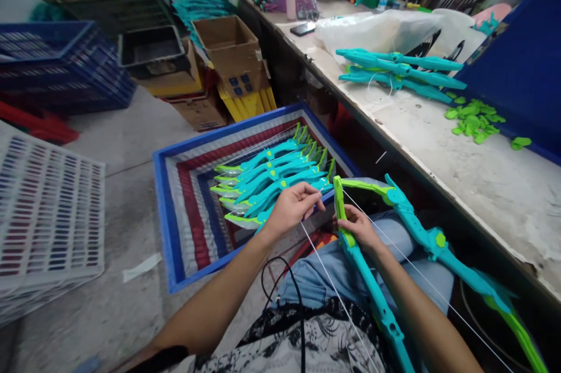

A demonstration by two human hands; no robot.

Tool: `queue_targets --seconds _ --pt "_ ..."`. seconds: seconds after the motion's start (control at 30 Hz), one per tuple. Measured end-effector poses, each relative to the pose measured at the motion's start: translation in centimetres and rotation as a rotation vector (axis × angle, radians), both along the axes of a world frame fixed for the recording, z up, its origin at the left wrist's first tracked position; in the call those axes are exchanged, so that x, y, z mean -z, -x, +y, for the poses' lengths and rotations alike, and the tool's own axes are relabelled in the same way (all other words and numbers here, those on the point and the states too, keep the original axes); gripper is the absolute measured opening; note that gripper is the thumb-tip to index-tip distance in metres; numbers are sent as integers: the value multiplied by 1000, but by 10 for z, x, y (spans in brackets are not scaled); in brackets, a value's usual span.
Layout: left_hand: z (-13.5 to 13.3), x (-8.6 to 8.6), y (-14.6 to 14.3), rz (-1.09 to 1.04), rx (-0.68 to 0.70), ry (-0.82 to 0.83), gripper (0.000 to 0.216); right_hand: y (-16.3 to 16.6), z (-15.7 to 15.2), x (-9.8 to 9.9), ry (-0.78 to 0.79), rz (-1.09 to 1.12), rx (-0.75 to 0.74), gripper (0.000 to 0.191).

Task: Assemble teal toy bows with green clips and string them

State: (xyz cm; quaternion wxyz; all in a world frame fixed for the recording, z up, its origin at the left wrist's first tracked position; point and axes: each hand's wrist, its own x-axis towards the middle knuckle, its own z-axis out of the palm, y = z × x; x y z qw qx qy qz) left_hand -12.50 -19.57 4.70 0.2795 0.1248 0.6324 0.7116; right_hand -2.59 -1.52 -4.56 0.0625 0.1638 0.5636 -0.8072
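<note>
A teal and green toy bow lies across my lap. My right hand is closed around its green limb tip. My left hand pinches the white string that runs from the bow down toward me. A second strung toy bow rests on my right knee beside the table edge. In front of my hands, a blue crate holds a stack of finished teal bows.
A long worktable on the right carries unstrung teal bows, small green plastic pieces, a plastic bag and a phone. Cardboard boxes and blue crates stand on the floor behind. A white perforated tray lies at left.
</note>
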Motion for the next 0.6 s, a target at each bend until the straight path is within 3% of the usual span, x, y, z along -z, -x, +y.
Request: queue_targets --seconds 0.3,0.6 --pt "18 -10 14 403 91 251 15 -1 -2 1 4 5 18 43" --pt "21 -13 19 531 111 305 15 0 -3 -1 -35 -1 17 44"
